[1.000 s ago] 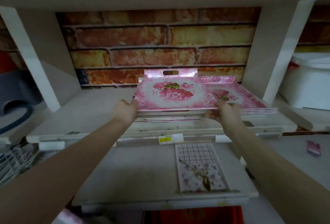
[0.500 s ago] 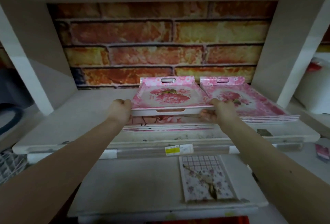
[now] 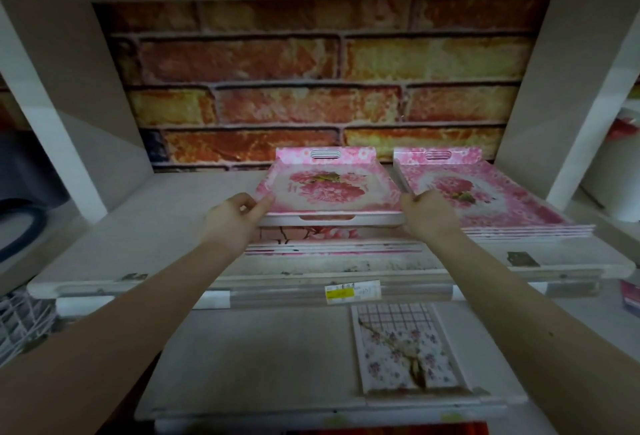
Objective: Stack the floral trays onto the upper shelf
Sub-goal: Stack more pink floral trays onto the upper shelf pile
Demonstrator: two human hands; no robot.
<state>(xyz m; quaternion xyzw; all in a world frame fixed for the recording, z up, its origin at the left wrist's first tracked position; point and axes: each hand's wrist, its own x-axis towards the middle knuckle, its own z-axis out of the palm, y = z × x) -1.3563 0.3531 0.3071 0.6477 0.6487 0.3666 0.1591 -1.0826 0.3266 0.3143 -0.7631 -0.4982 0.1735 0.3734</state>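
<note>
Head view. Glossy pink floral tray [image 3: 329,192], rectangular with a raised rim and slot handles, sits between my hands. My left hand [image 3: 235,216] pinches its near corner at 9 o'clock; my right hand [image 3: 427,214] clamps the 3 o'clock corner. It hangs level above a flat tray stack [image 3: 332,244] on the scuffed white upper shelf [image 3: 145,240]. A second stack [image 3: 491,199] lies just beside, at 3 o'clock, before the rough brick-print backing [image 3: 311,88].

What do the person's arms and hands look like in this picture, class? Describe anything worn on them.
Both forearms are bare from the bottom edge of the picture up to the wrists: no sleeves show. The left hand and the right hand wear no gloves, and no watch, bracelet or ring can be made out. The dim, slightly blurred picture hides finer details such as the nails.
</note>
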